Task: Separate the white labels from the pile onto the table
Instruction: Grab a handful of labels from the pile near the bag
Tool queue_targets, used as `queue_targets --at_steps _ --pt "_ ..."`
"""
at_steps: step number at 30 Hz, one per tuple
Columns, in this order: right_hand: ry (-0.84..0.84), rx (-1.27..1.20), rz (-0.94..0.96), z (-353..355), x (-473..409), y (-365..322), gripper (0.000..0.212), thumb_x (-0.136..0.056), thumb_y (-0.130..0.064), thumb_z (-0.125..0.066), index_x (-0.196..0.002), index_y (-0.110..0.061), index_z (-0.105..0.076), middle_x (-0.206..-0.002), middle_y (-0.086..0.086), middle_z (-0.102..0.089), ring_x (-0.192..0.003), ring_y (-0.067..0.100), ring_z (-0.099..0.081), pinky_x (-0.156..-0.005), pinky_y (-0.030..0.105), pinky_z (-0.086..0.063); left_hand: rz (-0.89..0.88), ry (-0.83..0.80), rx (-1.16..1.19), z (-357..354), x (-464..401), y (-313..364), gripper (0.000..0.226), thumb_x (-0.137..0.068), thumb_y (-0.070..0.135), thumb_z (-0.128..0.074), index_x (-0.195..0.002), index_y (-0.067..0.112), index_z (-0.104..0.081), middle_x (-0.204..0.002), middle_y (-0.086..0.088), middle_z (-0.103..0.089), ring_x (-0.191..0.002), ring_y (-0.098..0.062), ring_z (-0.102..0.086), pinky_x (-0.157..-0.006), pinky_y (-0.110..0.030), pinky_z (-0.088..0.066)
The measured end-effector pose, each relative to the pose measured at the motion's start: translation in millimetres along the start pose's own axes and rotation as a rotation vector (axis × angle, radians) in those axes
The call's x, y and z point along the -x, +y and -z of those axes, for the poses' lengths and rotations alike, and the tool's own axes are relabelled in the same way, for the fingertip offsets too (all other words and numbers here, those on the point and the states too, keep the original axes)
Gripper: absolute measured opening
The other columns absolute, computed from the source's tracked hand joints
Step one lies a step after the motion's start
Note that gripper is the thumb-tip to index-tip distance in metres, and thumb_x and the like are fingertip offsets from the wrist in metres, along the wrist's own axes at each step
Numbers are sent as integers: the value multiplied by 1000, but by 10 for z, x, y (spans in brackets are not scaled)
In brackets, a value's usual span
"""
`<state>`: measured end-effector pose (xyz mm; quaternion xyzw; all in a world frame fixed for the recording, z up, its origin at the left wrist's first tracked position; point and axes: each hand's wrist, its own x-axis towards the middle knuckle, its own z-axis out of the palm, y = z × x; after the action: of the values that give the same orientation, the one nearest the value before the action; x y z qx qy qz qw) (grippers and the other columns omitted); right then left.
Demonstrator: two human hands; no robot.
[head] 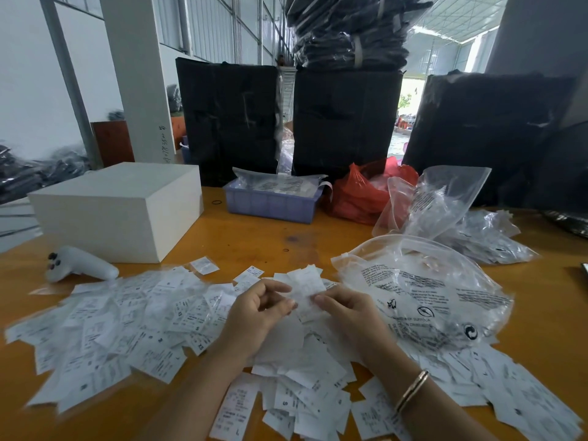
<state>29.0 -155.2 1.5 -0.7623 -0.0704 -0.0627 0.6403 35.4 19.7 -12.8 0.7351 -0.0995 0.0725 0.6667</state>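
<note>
My left hand (261, 308) and my right hand (345, 308) meet in the middle, just above the pile (296, 361) of white labels. Both hands pinch one label (306, 286) between thumb and fingers, so each grip is closed on it. The label stands up a bit over the pile. My right wrist wears a bangle (412, 389).

More labels (127, 319) lie spread flat on the counter (254, 237) at 9 o'clock from my hands. Others (496, 380) lie at 4 o'clock. Some show an S or XS, but most print is too blurry to read.

A big clear bag (423, 297) with black print lies at 3 o'clock, just beside my right hand. A white box (124, 208) sits at 10 o'clock, with a white controller (79, 264) near it. A purple tray (273, 202) is at 12 o'clock. A red bag (362, 189) and more clear bags (451, 211) are at 1 o'clock. Tall black bundles (346, 122) stand at the far edge of the counter.
</note>
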Motion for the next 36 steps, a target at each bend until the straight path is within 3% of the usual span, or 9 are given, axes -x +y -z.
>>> queue_targets --at_steps 3,8,11,13,17,23,27,29,36 --pt "11 40 3 -5 2 30 21 -83 -19 -71 -63 -21 -68 -54 -12 -61 -48 -1 -51 -46 13 -39 -4 -91 48 -9 21 28 13 -88 15 -64 -101 19 -64 -86 -14 -70 -86 -8 -70 -70 -11 -47" --pt "-32 192 127 -28 9 28 23 -81 -16 -72 -62 -25 -63 -55 -18 -58 -53 -4 -50 -53 10 -40 5 -135 -42 6 37 46 34 -67 49 -69 -91 26 -68 -75 -8 -68 -70 -11 -62 -62 -11 -47" --pt "-41 237 187 -42 12 33 30 -80 -12 -73 -59 -30 -62 -58 -15 -58 -58 -4 -52 -60 13 -42 -19 -146 -111 -5 25 9 9 -77 35 -74 -80 27 -71 -76 4 -69 -73 -8 -64 -63 -18 -51" --pt "-53 252 201 -37 12 29 28 -83 -16 -71 -61 -32 -64 -62 -13 -61 -61 -2 -54 -61 15 -44 -57 -127 -128 -12 22 -4 10 -81 29 -71 -72 27 -70 -73 8 -69 -72 -3 -63 -65 -14 -48" --pt "-23 3 114 7 18 13 28 -92 -12 -57 -92 -36 -70 -88 -19 -70 -83 -3 -62 -71 9 -46 -48 -38 -86 3 37 58 20 -74 45 -62 -71 28 -71 -74 13 -71 -71 3 -63 -64 -3 -42" --pt "117 -444 50 -20 -13 57 67 -83 7 -61 -124 -43 -42 -78 -2 -69 -77 14 -67 -68 19 -52 -24 -33 -67 -10 23 44 27 -74 48 -58 -77 25 -72 -77 15 -73 -74 4 -66 -64 -2 -43" --pt "127 -586 -61 -98 15 6 21 -84 -2 -64 -85 -22 -71 -85 10 -71 -85 28 -69 -70 25 -55 -27 -50 -67 -5 8 17 27 -73 50 -59 -76 26 -72 -78 13 -74 -75 1 -67 -66 -3 -44" --pt "172 -628 -146 -130 27 4 12 -83 -9 -67 -71 -13 -71 -83 14 -72 -85 28 -69 -69 27 -54 -32 -59 -68 -7 -1 11 30 -69 55 -60 -73 27 -72 -78 12 -74 -75 1 -67 -66 -3 -44" --pt "216 -666 -164 -186 62 -9 10 -82 -11 -69 -83 -5 -60 -82 10 -72 -81 18 -70 -68 20 -53 -87 -75 -132 -14 -7 -9 31 -71 55 -57 -75 28 -70 -77 15 -73 -75 3 -66 -70 -4 -44"
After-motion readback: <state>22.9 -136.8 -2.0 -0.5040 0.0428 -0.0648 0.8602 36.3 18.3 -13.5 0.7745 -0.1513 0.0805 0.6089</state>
